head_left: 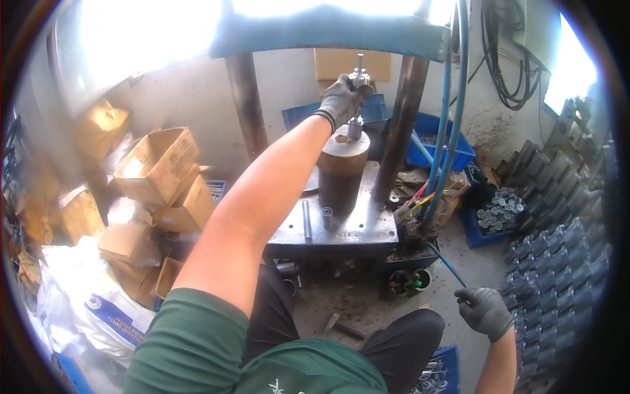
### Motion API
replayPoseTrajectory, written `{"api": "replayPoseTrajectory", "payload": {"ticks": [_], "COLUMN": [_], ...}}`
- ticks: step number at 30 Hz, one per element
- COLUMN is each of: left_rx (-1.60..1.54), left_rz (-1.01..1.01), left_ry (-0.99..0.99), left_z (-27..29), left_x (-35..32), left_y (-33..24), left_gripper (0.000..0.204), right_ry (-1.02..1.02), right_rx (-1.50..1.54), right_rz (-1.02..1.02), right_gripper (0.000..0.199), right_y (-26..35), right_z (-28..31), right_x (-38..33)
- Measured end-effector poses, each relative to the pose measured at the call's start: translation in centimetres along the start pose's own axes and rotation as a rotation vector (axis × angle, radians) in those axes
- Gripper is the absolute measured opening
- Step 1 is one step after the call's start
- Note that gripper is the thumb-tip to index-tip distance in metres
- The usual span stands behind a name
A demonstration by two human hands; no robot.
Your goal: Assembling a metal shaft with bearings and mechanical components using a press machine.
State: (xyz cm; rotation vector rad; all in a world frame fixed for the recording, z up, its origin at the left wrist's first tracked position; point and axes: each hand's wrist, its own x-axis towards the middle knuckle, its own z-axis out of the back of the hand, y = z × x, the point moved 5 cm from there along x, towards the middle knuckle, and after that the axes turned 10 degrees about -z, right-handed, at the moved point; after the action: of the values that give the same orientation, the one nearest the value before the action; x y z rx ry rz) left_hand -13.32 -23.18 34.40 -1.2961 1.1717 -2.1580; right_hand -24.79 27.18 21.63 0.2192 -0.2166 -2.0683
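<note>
My left hand, in a dark grey glove, is wrapped round a shiny metal shaft part. It stands upright with its thin tip pointing up. Its lower end meets a short metal sleeve on top of a thick steel cylinder. The cylinder rests on the press table between two columns. My right hand, gloved too, closes round the end of a long blue-green lever at the lower right. My left palm and the part's middle are hidden by the fingers.
A steel rod and a small ring-shaped part are on the press table. Blue hoses hang at the right. Cardboard boxes pile up at left; stacked metal parts fill the right. A hammer lies on the floor.
</note>
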Motion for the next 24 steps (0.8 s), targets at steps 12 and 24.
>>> {"api": "replayPoseTrajectory", "payload": {"ticks": [12, 24], "left_rx": [-0.104, -0.474], "left_rz": [-0.056, -0.141], "left_ry": [-0.028, -0.276], "left_z": [2.1, 5.2], "left_x": [-0.9, -4.8], "left_y": [-1.1, -0.5], "left_gripper": [0.045, 0.048], "right_ry": [0.117, 0.069], "right_rx": [-0.037, 0.005], "right_rz": [-0.088, -0.059], "right_gripper": [0.034, 0.035], "right_y": [0.7, 0.2], "right_z": [2.9, 2.4], "right_x": [2.2, 2.5]}}
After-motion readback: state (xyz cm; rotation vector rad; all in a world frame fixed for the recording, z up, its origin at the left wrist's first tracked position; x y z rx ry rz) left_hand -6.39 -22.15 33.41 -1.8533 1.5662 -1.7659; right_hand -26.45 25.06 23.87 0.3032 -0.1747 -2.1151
